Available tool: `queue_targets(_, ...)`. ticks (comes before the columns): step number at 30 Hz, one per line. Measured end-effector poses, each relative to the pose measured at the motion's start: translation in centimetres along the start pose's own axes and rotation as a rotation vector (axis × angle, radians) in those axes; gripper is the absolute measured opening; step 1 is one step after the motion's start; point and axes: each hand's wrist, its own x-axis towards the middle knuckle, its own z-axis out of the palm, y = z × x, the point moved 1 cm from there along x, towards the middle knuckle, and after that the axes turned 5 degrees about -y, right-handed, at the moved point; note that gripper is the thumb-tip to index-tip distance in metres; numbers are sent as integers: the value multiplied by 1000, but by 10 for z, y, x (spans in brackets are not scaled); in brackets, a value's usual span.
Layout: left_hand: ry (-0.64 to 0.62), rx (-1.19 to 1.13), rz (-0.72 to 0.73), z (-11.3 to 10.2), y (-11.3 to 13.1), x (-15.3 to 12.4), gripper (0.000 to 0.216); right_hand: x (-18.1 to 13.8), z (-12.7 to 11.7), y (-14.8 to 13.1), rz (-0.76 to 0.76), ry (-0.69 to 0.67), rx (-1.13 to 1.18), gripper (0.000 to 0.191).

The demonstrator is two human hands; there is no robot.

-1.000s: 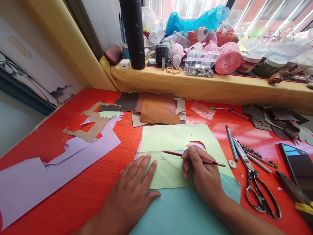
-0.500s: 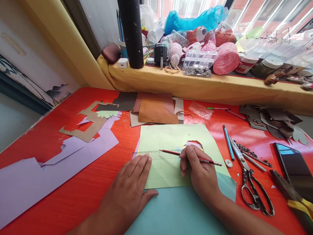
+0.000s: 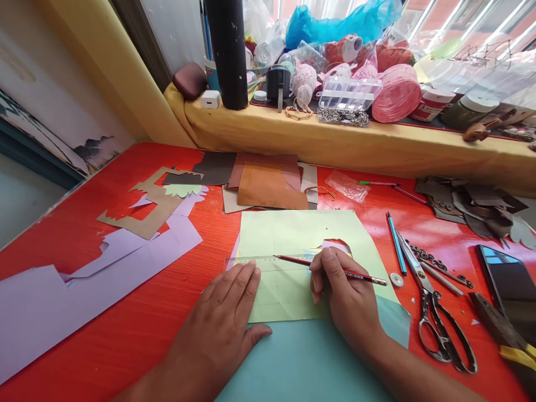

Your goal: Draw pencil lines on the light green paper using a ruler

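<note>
Since a second ago, the index finger of the left hand [image 3: 221, 312] has drawn in against its neighbour, while the pencil [image 3: 295, 261] keeps its place along the ruler [image 3: 263, 259]. My feed now shows that left hand low in the centre of the frame, laid flat with its fingers together and the thumb held away, fingertips at the ruler's lower edge. I have the right hand [image 3: 349, 296] right of centre, pinching the pencil between thumb and fingers, its tip pointing left at the ruler; I cannot tell whether the tip touches. The clear ruler lies across the pale green sheet [image 3: 301, 229] mid-frame, which I can see has thin drawn lines and overlaps a blue-green sheet [image 3: 310, 357] at the bottom. At right I make out a blue pen [image 3: 396, 243] beside scissors [image 3: 422, 279], with pliers [image 3: 489, 318] and a phone [image 3: 505, 273] at the far right. Lilac paper [image 3: 138, 285] spreads over the left, below a brown card cutout [image 3: 161, 209]; an orange-brown piece [image 3: 272, 187] lies just above the green sheet.
</note>
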Motion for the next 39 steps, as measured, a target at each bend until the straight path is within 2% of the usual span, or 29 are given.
queue_targets(8,-44,-4,14,1,-3,-3,68,0,0,-2,-5,9,11,57)
queue_targets(26,-58,-1,21,-1,-3,-2,66,0,0,-3,-6,4,-8,62)
queue_targets(32,-97,-17,0,5,-1,-4,69,1,0,-4,-3,-11,-1,60)
queue_targets(39,-57,-53,-14,12,-5,0,77,4,2,-2,-4,-19,-2,57)
